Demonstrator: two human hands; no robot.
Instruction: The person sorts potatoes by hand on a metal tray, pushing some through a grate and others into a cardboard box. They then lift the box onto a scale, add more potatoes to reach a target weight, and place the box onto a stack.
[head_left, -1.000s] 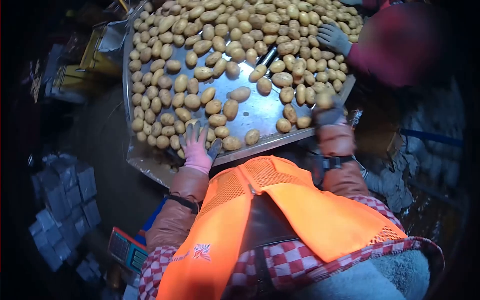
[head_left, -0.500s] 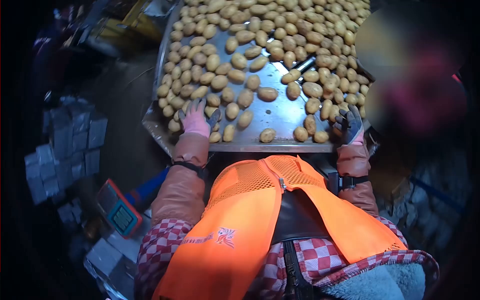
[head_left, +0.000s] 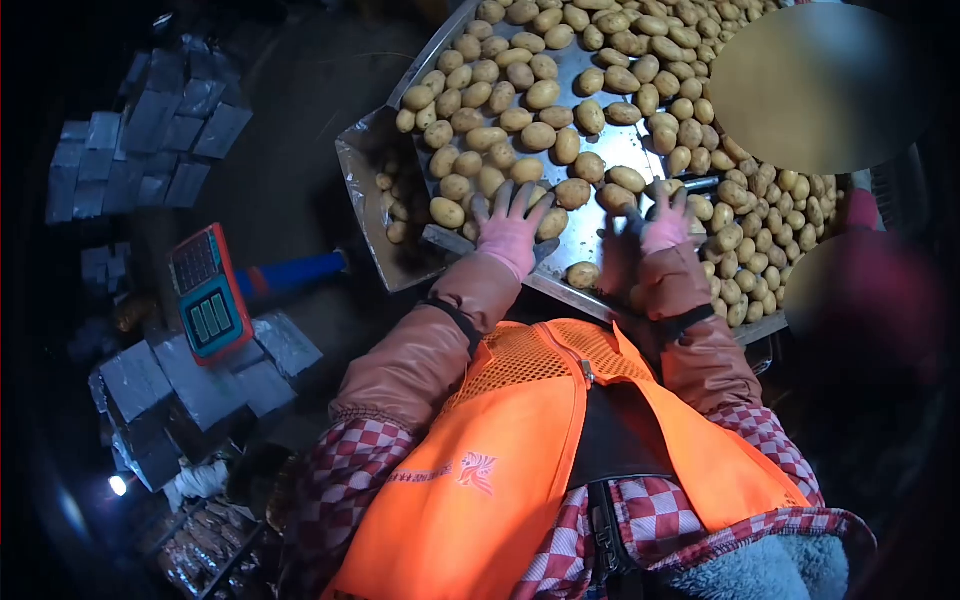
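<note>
Dozens of potatoes cover the steel sorting table, which runs from frame centre to the upper right. They are packed tightly toward the top and thinner near the lower lip.

Left hand, in a pink glove, lies flat at frame centre with its fingers fanned wide. The palm is down on two or three potatoes near the lower edge, and nothing is pinched.

Right hand, just right of centre, is also gloved with fingers splayed over the potatoes. It is somewhat blurred, and I see no grip on anything.

One loose potato sits alone between the two wrists, just beside the table lip.

Risks, as I judge them:
- A backward sweep of either palm could knock that loose potato off the edge toward the orange vest. Little or nothing of a rim shows there to stop it.
- Flat, open hands only push, so a push to the left could send several potatoes at once into the corner trough, left of centre, where some already lie.
- Thick gloves and dim light make bruised or bad tubers easy to miss.
- A co-worker's red sleeve is close at the right edge, and hands reaching into the same patch could collide.
- The weighing scale, at the left, lies well apart from the table and is unlikely to be struck.
</note>
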